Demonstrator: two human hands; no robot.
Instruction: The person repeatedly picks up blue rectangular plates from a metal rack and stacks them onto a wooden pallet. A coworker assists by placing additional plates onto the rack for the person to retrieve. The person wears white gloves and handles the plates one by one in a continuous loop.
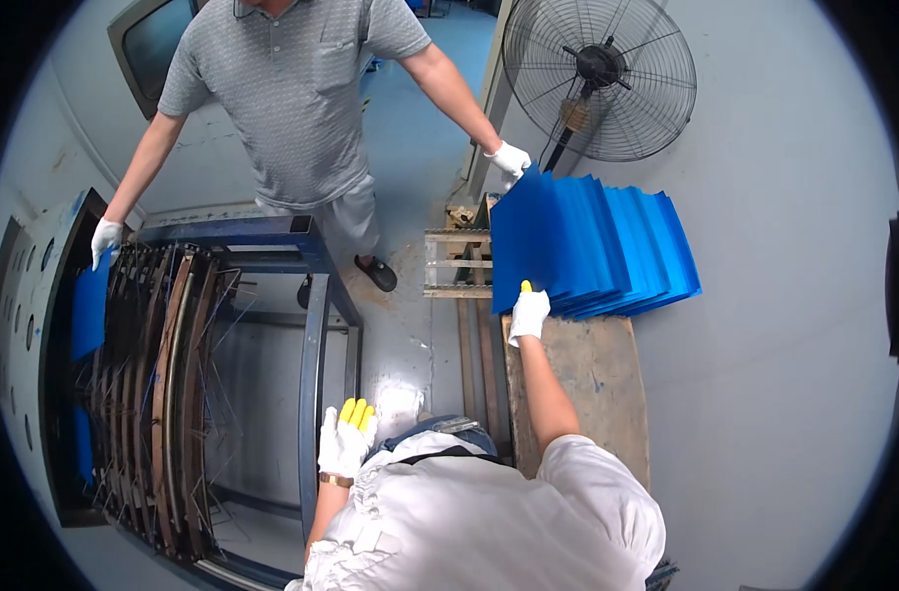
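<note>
two gloved hands reach out from a white-sleeved body that hides the lower middle of the view. the right hand [528, 312] rests its fingers on the near edge of the blue sheets [589, 246], which lean fanned on a wooden pallet [592, 379]; whether it pinches a sheet or only touches i cannot tell. the left hand [346, 438], fingers spread open, lies by the upright of a blue rack [315, 325]. the rack's curved frames [169, 384] are tangled and hard to separate, its bottom cut off. a co-worker across holds the sheets' far corner with one glove [510, 158] and the rack with the other [105, 239]. a fan [599, 77] stands behind the sheets. bare grey floor [784, 345] lies open on the right.
</note>
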